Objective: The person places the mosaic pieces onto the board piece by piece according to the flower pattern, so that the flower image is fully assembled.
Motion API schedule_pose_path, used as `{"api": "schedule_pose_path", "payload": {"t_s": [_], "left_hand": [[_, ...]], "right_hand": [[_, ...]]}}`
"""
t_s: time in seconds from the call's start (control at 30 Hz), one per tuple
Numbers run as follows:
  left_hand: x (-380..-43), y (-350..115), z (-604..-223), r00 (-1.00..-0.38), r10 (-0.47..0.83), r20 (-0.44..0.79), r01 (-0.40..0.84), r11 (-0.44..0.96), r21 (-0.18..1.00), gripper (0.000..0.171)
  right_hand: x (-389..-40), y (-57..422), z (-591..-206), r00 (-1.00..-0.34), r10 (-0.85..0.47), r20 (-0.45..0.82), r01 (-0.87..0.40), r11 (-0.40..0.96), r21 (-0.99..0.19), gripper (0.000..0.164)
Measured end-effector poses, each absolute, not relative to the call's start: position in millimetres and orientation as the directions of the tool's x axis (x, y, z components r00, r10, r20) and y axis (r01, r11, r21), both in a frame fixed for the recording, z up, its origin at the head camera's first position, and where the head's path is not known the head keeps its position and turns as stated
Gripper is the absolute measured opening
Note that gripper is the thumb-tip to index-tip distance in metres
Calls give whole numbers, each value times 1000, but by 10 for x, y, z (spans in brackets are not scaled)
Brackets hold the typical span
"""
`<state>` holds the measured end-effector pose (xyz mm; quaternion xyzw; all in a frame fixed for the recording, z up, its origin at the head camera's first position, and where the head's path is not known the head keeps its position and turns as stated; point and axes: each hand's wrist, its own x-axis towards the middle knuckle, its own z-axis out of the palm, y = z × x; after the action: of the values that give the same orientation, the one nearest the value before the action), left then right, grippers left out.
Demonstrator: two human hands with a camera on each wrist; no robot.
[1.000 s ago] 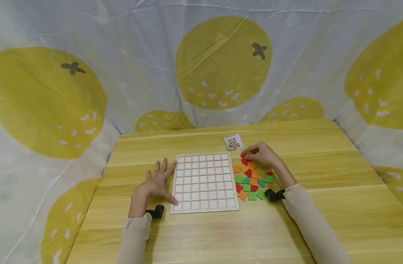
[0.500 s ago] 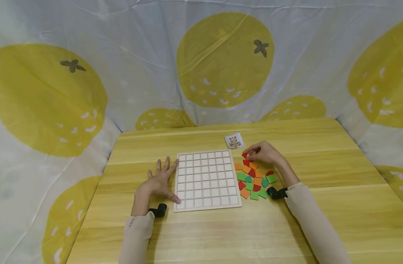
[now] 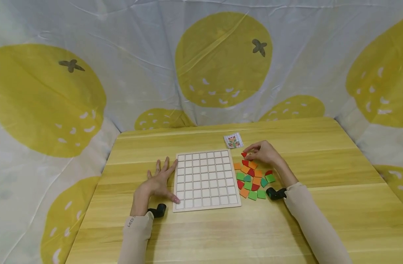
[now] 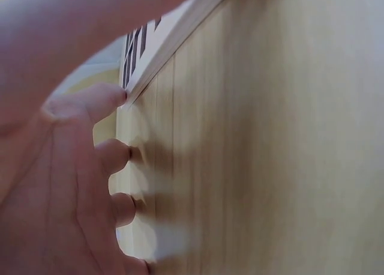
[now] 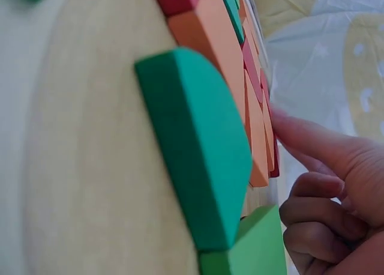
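Red tile (image 3: 243,154): near grid board's (image 3: 206,179) far right corner | right hand (image 3: 263,151): pinching it | left hand (image 3: 156,185): spread, touching board | handling: likely light, stiff (apparently wood); grip opposite edges.

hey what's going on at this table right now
A person's right hand pinches a red piece at the far end of a spread of colored pieces, just right of a gridded board. Their left hand is spread along the board's left edge. A small patterned card lies beyond the board's far right corner.
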<state>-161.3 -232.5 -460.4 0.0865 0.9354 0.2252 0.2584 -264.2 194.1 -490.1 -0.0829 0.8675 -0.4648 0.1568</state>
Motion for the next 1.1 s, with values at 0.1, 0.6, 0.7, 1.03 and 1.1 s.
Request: {"api": "schedule_pose_path", "payload": {"t_s": [0.1, 0.6, 0.7, 1.03, 1.1], "left_hand": [[-1613, -2335, -4601, -855, 278, -439, 47, 883, 467, 149], [-1587, -2341, -4574, -852, 281, -441, 51, 884, 464, 148], [-1579, -2337, -4572, -852, 281, -442, 52, 885, 462, 147], [-1575, -2317, -4562, -851, 280, -444, 52, 887, 460, 147], [-1580, -2307, -4559, -849, 280, -448, 52, 888, 456, 147]], "right_hand": [[-2642, 1946, -4905, -939, -293, -178, -17, 559, -829, 24], [-2623, 1871, -4899, -944, -274, -187, 10, 539, -842, 24], [-2603, 1826, -4851, -942, -276, -192, 24, 516, -857, 26], [-2525, 1239, -4695, -906, -388, -166, -27, 445, -895, 20], [-2513, 1099, -4698, -901, -404, -161, -42, 450, -892, 19]]}}
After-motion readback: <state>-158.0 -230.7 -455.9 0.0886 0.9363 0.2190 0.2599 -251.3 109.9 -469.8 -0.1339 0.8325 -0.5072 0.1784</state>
